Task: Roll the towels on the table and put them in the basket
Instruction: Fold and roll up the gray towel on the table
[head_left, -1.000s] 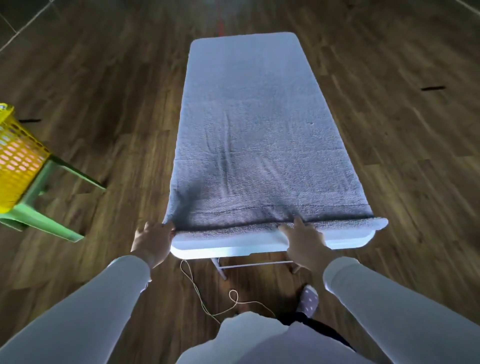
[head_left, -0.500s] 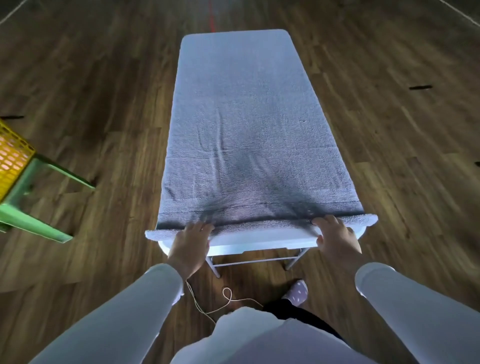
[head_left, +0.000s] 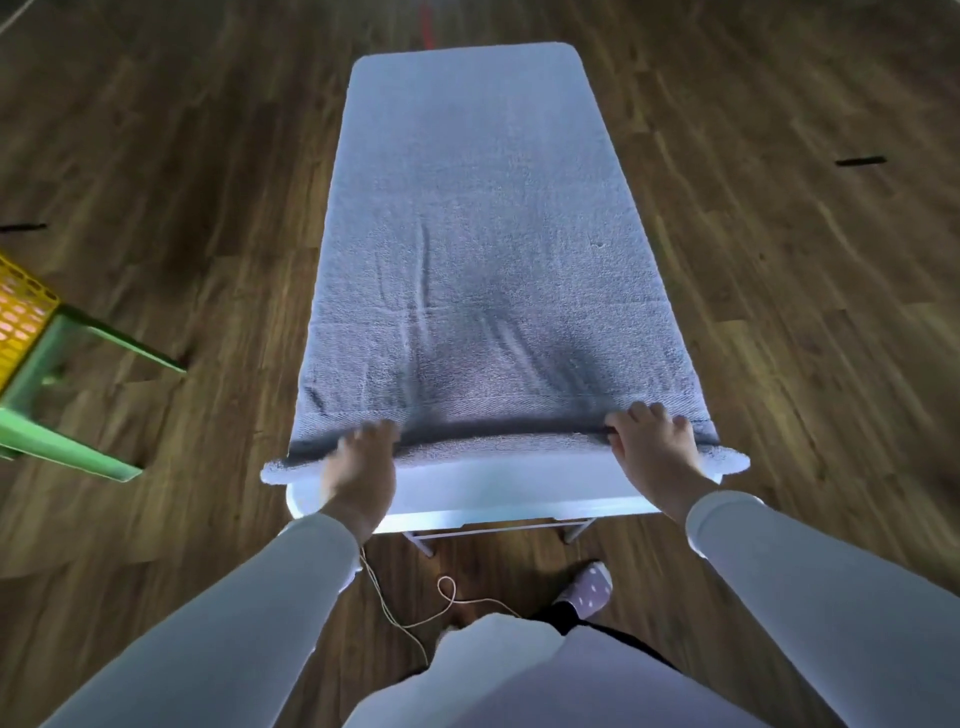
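Curling the right grip (head_left: 657, 449) over the folded near edge of a grey towel (head_left: 483, 234) spread along the white surface (head_left: 509, 491), centre frame. Laying the blurred left grip (head_left: 358, 467) on that same edge, hold unclear. Showing a yellow basket (head_left: 21, 306) on a green stool (head_left: 62, 441) at far left, inside hidden.

A grey towel (head_left: 483, 234) lies spread along the whole white table (head_left: 493, 488), its near edge turned over into a thin roll that juts past both table corners. The left hand (head_left: 358, 462) and right hand (head_left: 657, 447) grip that roll near its ends, fingers curled over it. At the left edge, a yellow basket (head_left: 21, 312) sits on a green stool (head_left: 78, 415) on the wooden floor (head_left: 805, 312).
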